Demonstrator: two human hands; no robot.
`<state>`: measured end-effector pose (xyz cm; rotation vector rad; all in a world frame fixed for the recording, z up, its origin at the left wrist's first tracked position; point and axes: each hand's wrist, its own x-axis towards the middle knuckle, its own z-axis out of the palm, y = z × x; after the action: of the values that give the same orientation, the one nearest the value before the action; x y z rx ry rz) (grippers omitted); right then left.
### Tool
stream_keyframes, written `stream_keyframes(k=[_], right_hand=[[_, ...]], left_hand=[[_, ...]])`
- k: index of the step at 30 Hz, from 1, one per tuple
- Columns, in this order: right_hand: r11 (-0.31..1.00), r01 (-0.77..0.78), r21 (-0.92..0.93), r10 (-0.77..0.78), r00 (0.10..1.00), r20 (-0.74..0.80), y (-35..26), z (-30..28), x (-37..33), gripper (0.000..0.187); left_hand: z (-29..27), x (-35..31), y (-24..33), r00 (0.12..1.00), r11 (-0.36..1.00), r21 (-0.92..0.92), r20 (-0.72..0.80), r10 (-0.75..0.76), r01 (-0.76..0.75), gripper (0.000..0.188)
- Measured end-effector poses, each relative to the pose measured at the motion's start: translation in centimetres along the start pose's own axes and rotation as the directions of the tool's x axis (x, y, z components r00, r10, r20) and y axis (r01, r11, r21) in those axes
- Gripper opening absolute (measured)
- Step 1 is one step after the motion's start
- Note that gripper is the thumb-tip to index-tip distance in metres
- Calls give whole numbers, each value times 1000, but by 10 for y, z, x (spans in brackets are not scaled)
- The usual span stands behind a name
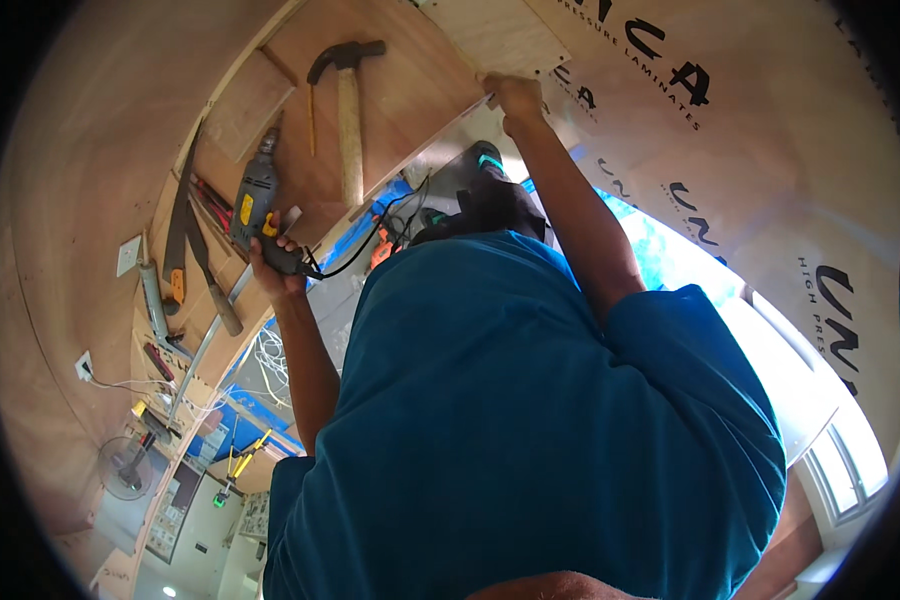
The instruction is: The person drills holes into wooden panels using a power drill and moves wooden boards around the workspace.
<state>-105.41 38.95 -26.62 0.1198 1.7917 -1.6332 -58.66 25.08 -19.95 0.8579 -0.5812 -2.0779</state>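
Head view: left hand point(278, 264) grasps drill point(257, 192), upper left; right hand point(517, 98) by pale board point(498, 32), grip unclear; drill-handling step likely, next needing steadiness.

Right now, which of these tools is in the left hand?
The grey drill: the left hand is wrapped around its grip. The hammer lies to its right with no hand on it.

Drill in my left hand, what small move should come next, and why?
Probably lift the drill around the hammer toward the pale board: the left hand grips the drill, the right hand is at the board's edge, and the hammer lies between.
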Motion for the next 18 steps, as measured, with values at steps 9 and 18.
stream_keyframes(k=[9,18], right_hand=[[997,34,-71,-40,995,-94,15,9,8,19],[990,99,-96,-98,995,13,30,-25,6,28]], left_hand=[[11,-9,-2,996,999,-4,-79,36,-36,57],[0,-14,1,998,1000,-29,-61,-3,2,55]])
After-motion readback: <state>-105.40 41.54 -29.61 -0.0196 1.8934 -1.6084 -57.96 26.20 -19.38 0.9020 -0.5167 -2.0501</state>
